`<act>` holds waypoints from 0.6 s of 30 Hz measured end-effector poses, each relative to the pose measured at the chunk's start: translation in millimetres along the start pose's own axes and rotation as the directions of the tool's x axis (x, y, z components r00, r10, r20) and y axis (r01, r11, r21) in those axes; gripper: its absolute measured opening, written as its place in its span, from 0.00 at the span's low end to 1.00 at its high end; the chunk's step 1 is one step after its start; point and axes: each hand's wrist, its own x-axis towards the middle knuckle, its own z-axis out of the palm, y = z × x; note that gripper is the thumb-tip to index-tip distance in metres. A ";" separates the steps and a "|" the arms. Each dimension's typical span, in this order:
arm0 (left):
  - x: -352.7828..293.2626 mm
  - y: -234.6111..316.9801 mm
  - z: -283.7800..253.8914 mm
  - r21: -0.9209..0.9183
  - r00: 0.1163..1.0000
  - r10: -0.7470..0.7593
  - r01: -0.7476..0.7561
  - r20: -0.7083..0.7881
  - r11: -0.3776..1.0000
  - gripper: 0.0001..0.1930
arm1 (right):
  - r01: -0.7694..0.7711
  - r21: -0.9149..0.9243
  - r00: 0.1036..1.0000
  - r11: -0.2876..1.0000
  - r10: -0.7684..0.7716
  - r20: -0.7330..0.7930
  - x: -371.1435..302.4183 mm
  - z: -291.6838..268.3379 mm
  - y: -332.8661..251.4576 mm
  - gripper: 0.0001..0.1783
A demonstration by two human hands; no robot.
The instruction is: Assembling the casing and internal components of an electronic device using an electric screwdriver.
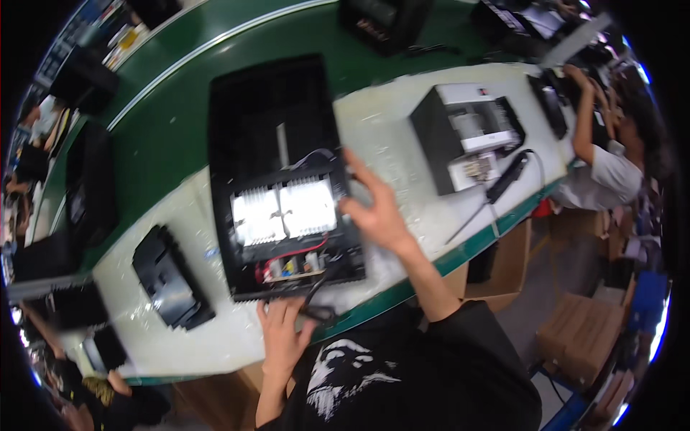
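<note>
Closest to me is the black T-shirt with a white print (345,377). Just past it my left hand (282,336) is up against the near edge of an open, rectangular black casing (264,169); thumb's off to one side, but honestly can't tell if those fingers pinch it or only rest there. A thin black cable (314,291) loops down right by that thumb. My right hand (381,215) sits on the casing's right side, thumb and fingers spread.

The casing lies on the white-topped, green-edged table (388,154), with a red wire (305,249) and two bright, ribbed silvery panels (309,202) inside. Off to its left there's a moulded black plastic part (169,276). Over right: a slim black screwdriver (512,172), then a dark grey box with a pale face (437,136). Way out back, a dark boxy unit (381,21) sits on a green surface (169,136).
</note>
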 end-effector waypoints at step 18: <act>115.1 62.8 -108.2 0.269 0.621 0.484 -0.412 -0.617 0.870 0.18 | -0.095 0.540 0.942 0.836 -0.100 0.321 4.8 -15.3 -107.2 0.32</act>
